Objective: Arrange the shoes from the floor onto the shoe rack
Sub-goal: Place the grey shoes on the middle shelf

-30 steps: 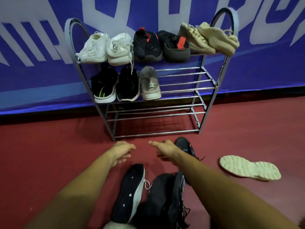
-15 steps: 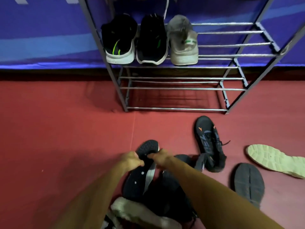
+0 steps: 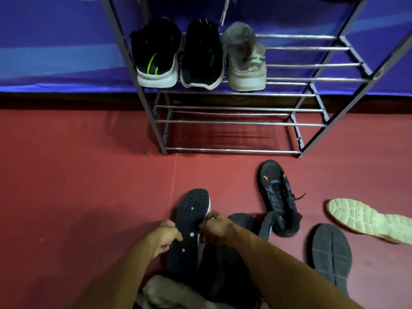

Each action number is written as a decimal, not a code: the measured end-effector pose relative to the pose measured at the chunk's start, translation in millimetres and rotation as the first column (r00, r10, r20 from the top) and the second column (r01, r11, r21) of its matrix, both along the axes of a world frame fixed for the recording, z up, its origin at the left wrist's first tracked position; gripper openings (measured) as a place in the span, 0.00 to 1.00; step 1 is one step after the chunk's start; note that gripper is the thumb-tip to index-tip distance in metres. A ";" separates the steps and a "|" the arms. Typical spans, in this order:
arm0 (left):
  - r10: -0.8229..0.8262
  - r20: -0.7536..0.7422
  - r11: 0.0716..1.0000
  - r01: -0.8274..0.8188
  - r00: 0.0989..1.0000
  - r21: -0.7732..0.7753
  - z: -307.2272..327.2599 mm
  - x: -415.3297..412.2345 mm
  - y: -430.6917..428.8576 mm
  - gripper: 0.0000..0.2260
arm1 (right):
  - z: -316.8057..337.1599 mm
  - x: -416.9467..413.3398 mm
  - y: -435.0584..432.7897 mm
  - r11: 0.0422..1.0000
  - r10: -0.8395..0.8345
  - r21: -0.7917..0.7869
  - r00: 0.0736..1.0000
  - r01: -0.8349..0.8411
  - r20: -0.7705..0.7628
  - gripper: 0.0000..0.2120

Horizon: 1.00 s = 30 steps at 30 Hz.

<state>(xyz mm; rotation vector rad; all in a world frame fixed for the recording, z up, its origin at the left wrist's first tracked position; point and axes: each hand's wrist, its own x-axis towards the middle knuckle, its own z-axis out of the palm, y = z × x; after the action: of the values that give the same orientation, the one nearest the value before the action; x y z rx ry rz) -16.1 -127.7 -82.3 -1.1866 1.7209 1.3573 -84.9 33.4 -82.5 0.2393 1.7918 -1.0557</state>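
A dark shoe (image 3: 189,221) lies sole up on the red floor just in front of me. My left hand (image 3: 163,238) grips its left edge and my right hand (image 3: 215,228) pinches its right edge. Behind it stands the metal shoe rack (image 3: 240,122). The rack's middle shelf carries two black shoes with green marks (image 3: 156,54) (image 3: 201,56) and a grey shoe (image 3: 245,61). Its bottom shelf holds nothing. A black shoe with orange marks (image 3: 277,197) lies on the floor to the right.
A dark sole-up shoe (image 3: 331,250) and a pale sole-up shoe (image 3: 365,219) lie at the right. More dark shoes (image 3: 225,270) and a grey one (image 3: 169,293) are piled under my arms. A blue banner wall (image 3: 55,52) stands behind the rack.
The view dropped from the whole rack to the floor. Both hands came down from in front of the rack and took hold of the sole-up dark shoe.
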 end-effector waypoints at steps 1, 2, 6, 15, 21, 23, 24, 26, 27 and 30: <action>0.027 -0.007 0.999 -0.027 1.000 0.022 5.1 -0.8 3.6 0.17 | 6.4 -3.0 5.5 1.000 -0.021 -0.014 1.000 0.021 -0.005 0.07; 0.055 -0.022 0.998 -0.055 0.998 0.039 10.3 -1.7 8.1 0.14 | 13.3 -5.5 11.1 0.999 -0.027 -0.018 0.999 0.027 -0.016 0.06; 0.075 -0.154 0.997 -0.075 0.985 0.010 34.2 -10.4 33.1 0.07 | 33.5 -9.3 31.2 0.991 -0.131 -0.048 0.990 0.128 -0.059 0.10; -0.060 -0.388 0.998 0.064 0.920 -0.002 135.5 -30.5 81.3 0.15 | 132.6 -22.3 100.6 0.961 -0.206 -0.236 0.940 0.142 -0.272 0.13; -0.142 -0.525 0.981 0.190 0.839 0.039 208.5 -49.9 104.3 0.12 | 196.4 -26.2 136.3 0.912 -0.300 -0.386 0.871 0.142 -0.390 0.15; -0.136 -0.570 0.976 0.210 0.810 0.065 228.8 -57.3 110.7 0.10 | 218.3 -27.7 144.2 0.885 -0.348 -0.437 0.851 0.159 -0.394 0.14; -0.126 -0.590 0.974 0.211 0.797 0.077 238.9 -60.5 114.1 0.11 | 227.7 -29.5 148.4 0.861 -0.387 -0.474 0.841 0.183 -0.377 0.15; -0.100 -0.620 0.972 0.209 0.778 0.106 259.1 -66.1 121.5 0.13 | 246.8 -33.4 156.5 0.791 -0.492 -0.550 0.813 0.269 -0.311 0.12; -0.086 -0.625 0.968 0.213 0.776 0.131 268.2 -69.2 124.0 0.14 | 256.3 -35.5 160.8 0.765 -0.532 -0.566 0.796 0.307 -0.287 0.10; -0.053 -0.641 0.940 0.254 0.765 0.226 289.6 -75.8 131.3 0.19 | 281.4 -40.0 171.4 0.735 -0.596 -0.554 0.762 0.391 -0.253 0.06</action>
<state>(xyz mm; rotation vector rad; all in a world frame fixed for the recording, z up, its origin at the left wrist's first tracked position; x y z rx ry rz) -91.9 3.6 207.3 -0.4058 1.8887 1.9718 -124.9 204.8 198.9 0.2171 1.8032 -2.0450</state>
